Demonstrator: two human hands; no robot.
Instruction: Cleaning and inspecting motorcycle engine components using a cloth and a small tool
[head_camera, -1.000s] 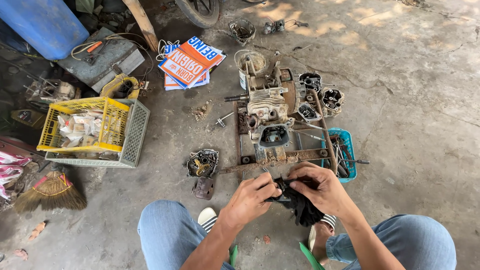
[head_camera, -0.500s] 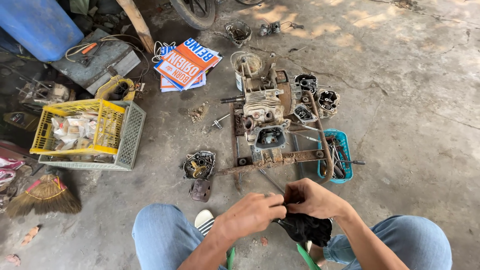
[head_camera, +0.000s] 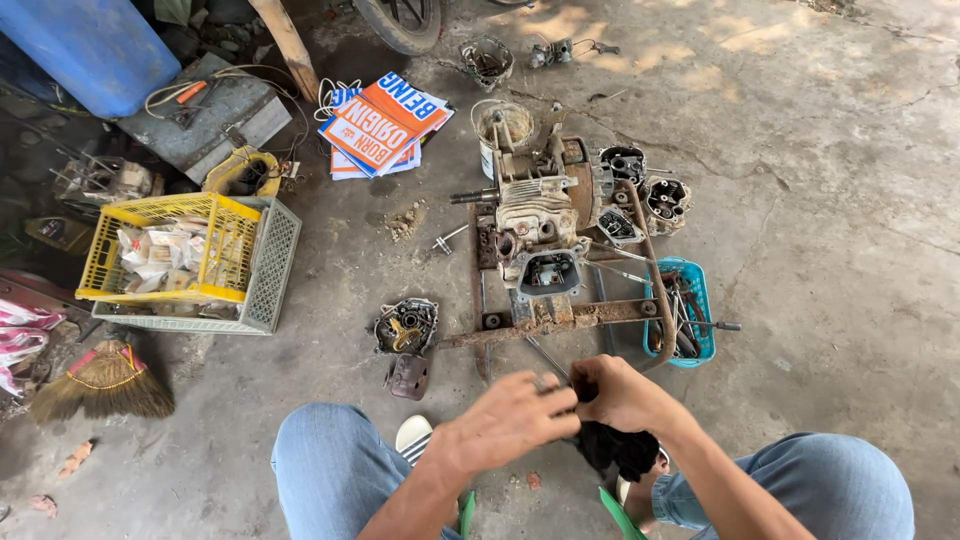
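The person sits low over a concrete floor (head_camera: 820, 230), knees in blue jeans at the bottom of the view, with both hands brought together just in front of them. The right hand (head_camera: 618, 392) is clenched around the top of a black rag (head_camera: 615, 450), which hangs in a loose bunch below the fist. The left hand (head_camera: 505, 420) is closed beside it, fingers curled and touching the right hand's knuckles; a thin metal rod or tool shaft (head_camera: 545, 356) shows just beyond the two hands, though whether either hand grips it cannot be told.

The rag looks soft and limp — light, folding wherever it is pinched, and likely oily enough to be a little slick. It would be best taken in a bunched fistful rather than by an edge. The slim shaft, by contrast, looks stiff and hard, probably greasy, so a grip through the cloth would likely hold it better than bare skin.

Just past the hands stands a stripped engine block (head_camera: 535, 225) on a rusty frame (head_camera: 560, 318) — heavy-looking. A blue tray of tools (head_camera: 700, 305) lies to its right, and a small engine cover (head_camera: 405, 328) to its left. Farther left sits a yellow crate (head_camera: 165, 250) nested in a grey one, and a broom (head_camera: 100, 380).
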